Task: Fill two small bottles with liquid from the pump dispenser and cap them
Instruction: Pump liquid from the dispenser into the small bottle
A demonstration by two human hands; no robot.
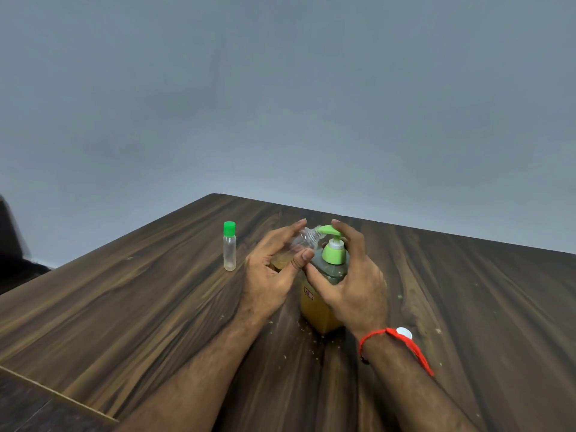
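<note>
While pump dispenser (327, 275) stands mid-counter (124, 307): left hand (274, 269) grip holds uncapped bottle (300, 241) tilted, mouth at spout; right hand (349, 275) grip wraps dispenser, finger on pump head. Capped bottle (229, 247) upright left, looks empty. Judged: first fill underway, caps pending.

Capped bottle (229, 246) left of dispenser (327, 282), on table (124, 307).

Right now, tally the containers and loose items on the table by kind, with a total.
Small clear bottles: 2, one standing capped, one uncapped, tilted in the left hand at the spout
Pump dispensers: 1, under the right hand
Green screw caps: 1, on the standing bottle
Total: 4
</note>
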